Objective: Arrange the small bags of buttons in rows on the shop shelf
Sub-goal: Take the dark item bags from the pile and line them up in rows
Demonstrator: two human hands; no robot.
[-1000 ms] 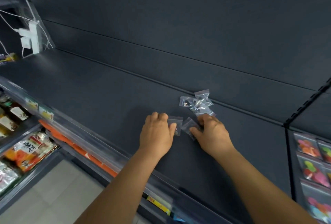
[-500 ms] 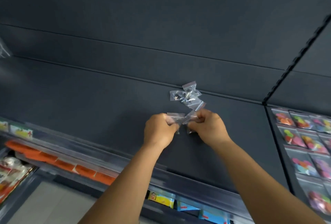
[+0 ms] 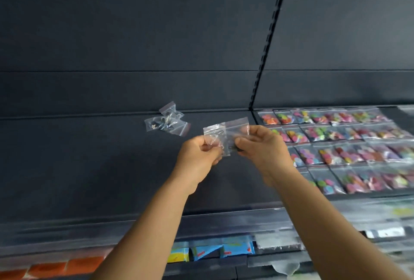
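Note:
I hold two small clear zip bags up above the dark shelf (image 3: 89,167). My left hand (image 3: 198,156) pinches the left bag (image 3: 214,136). My right hand (image 3: 262,147) pinches the right bag (image 3: 237,128), which overlaps the left one. A loose pile of small clear bags with dark buttons (image 3: 167,121) lies on the shelf near the back wall, left of my hands. Rows of bags with colourful buttons (image 3: 349,145) cover the neighbouring shelf section on the right.
A slotted black upright (image 3: 268,37) divides the two shelf sections. A clear price rail (image 3: 224,223) runs along the shelf front. Below it are blue and yellow packets (image 3: 212,250) and orange packets (image 3: 49,268) on a lower shelf.
Both hands lifted the two bags off the shelf and raised them. The view swung right, bringing the rows of colourful button bags into sight.

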